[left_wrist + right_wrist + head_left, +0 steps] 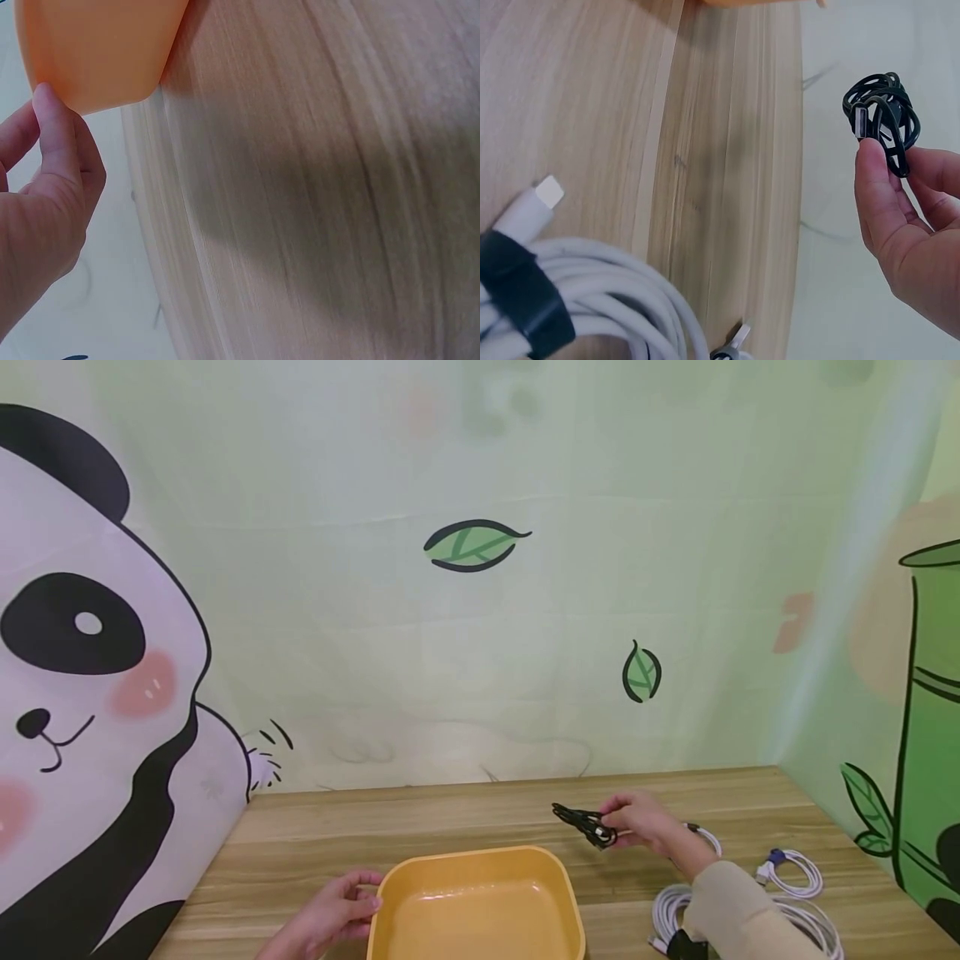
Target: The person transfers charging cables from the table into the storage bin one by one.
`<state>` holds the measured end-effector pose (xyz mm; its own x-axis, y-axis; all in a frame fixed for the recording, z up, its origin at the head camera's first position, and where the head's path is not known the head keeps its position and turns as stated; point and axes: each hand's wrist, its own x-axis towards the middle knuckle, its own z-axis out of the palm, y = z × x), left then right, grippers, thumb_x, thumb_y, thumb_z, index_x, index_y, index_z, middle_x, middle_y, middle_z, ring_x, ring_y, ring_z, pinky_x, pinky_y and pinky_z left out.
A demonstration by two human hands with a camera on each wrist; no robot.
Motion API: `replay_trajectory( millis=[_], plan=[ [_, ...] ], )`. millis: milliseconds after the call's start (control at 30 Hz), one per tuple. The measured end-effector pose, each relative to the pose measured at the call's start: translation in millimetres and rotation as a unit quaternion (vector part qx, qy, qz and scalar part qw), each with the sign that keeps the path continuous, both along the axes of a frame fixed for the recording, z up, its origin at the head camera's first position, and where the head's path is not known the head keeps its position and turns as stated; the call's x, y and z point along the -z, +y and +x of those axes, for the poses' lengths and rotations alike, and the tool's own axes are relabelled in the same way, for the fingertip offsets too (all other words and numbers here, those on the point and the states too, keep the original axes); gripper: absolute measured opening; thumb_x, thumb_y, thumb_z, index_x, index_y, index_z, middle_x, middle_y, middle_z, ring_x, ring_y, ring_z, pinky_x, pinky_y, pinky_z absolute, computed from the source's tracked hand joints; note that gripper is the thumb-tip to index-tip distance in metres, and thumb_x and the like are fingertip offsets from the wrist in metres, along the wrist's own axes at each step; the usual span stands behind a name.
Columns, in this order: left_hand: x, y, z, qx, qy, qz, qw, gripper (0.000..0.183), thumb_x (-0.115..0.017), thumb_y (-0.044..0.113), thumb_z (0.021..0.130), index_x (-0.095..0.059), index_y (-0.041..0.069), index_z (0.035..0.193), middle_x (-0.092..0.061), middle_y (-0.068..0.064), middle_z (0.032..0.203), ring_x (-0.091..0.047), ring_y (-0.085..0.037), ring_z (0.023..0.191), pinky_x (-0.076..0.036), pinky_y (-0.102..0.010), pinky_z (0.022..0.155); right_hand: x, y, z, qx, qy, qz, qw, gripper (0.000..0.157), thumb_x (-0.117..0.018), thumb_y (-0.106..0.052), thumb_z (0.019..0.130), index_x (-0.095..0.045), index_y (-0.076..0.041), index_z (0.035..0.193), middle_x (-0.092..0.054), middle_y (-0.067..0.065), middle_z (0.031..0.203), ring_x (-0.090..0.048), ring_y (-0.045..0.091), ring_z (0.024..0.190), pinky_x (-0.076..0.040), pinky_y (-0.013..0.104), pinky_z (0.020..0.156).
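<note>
A coiled black USB cable hangs above the wooden table, pinched by the thumb and fingers of my right hand. In the right wrist view, the black cable's loops stick out past the fingertips, and its metal USB plug shows beside the thumb. My left hand grips the left rim of a yellow plastic tray. Seen from the left wrist, fingertips meet the edge of the tray wall. The tray's visible floor is bare, and its near end is cut off by the head view.
Right of the tray lie several coiled cables: a thick white one with a black strap, a white one with a blue tie, and another partly behind my right forearm. A printed cloth backdrop stands behind the table.
</note>
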<state>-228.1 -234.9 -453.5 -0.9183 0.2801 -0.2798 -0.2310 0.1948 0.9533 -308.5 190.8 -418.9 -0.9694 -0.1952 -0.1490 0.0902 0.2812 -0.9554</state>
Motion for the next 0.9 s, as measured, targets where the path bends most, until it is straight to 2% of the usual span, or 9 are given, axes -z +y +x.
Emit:
replay_trajectory(
  millis=[233, 500, 900],
  plan=[
    [0.0, 0, -0.1, 0.003, -0.001, 0.008, 1.0, 0.046, -0.057, 0.009, 0.084, -0.036, -0.008, 0.121, -0.053, -0.006, 0.087, -0.057, -0.011, 0.072, -0.052, -0.024, 0.063, -4.4, -8, 3.2, -0.005, 0.001, 0.001, 1.0, 0.019, -0.051, 0.003, 0.082, -0.051, 0.011, 0.099, -0.058, 0.01, 0.084, -0.059, 0.015, 0.069, -0.053, 0.036, 0.062],
    [0.8, 0, -1.6, 0.008, -0.004, 0.016, 0.9998, 0.046, -0.057, 0.01, 0.085, -0.036, -0.008, 0.121, -0.055, -0.005, 0.087, -0.057, -0.01, 0.072, -0.051, -0.022, 0.062, -7.7, -15, 5.7, -0.029, 0.001, -0.017, 0.999, 0.019, -0.05, 0.002, 0.083, -0.049, 0.011, 0.099, -0.057, 0.01, 0.084, -0.059, 0.016, 0.068, -0.053, 0.032, 0.061],
    [-0.8, 2, -3.7, 0.008, -0.001, 0.002, 1.0, 0.045, -0.057, 0.011, 0.085, -0.037, -0.008, 0.121, -0.054, -0.005, 0.087, -0.056, -0.01, 0.072, -0.051, -0.023, 0.063, -11.5, -25, 9.5, -0.057, 0.001, -0.029, 0.998, 0.019, -0.05, 0.003, 0.083, -0.049, 0.011, 0.1, -0.056, 0.006, 0.084, -0.058, 0.014, 0.069, -0.053, 0.035, 0.064]
  ],
)
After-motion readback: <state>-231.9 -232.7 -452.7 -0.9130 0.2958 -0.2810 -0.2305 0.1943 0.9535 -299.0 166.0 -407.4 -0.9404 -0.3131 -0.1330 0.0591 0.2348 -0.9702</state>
